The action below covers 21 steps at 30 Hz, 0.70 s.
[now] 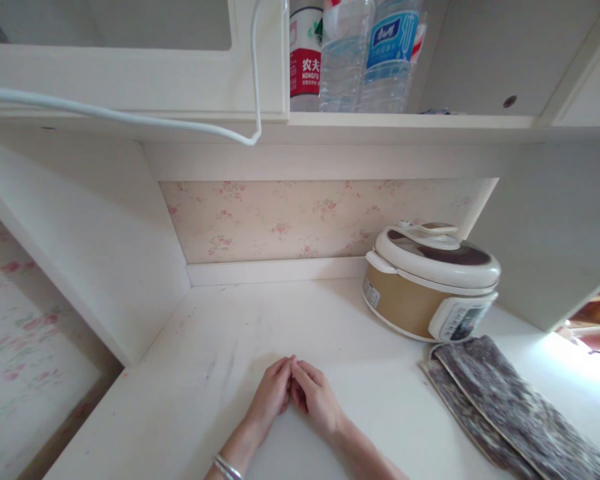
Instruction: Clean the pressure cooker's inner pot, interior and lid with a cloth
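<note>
My left hand (pixel 273 389) and my right hand (pixel 316 393) rest together on the white countertop (pixel 220 373), near its front. Both have curled fingers, and they touch each other at the thumbs and fingertips. No object shows in either one, though the insides of the palms are hidden. Silvery bangles (pixel 227 469) circle my left wrist. To the right of my hands lies a folded grey patterned cloth (pixel 510 393), apart from them. Behind it stands a gold and white electric cooker (pixel 405 300) with its lid on.
An overhead cabinet (pixel 180 80) spans the top, with several plastic water bottles (pixel 347 60) on its shelf. A white cable (pixel 155 123) hangs across its left front. Side panels (pixel 95 227) bound the counter, and floral wallpaper (pixel 280 220) covers the back.
</note>
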{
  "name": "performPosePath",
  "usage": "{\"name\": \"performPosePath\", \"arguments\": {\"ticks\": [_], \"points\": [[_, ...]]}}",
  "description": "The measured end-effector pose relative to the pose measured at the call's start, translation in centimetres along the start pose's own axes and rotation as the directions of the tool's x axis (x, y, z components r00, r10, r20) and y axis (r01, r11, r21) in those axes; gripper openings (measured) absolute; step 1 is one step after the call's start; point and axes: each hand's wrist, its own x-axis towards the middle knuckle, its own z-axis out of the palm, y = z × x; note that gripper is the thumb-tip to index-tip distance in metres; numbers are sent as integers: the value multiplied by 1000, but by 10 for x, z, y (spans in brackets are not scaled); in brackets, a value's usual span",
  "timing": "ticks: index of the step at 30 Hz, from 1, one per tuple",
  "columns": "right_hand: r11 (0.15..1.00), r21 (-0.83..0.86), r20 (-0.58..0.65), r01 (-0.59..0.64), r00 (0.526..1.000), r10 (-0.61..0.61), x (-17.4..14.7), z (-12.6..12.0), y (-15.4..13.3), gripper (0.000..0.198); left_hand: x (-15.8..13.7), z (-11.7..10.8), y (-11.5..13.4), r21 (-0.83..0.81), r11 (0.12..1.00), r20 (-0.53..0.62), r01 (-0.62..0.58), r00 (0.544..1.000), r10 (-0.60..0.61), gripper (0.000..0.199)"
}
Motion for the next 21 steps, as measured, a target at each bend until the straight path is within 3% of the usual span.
{"name": "performPosePath", "arguments": {"ticks": [21], "points": [[994, -106, -22, 31, 999, -34, 2, -1, 9, 53, 4, 0, -6, -12, 1000, -25, 11, 1000, -11, 48]]}}
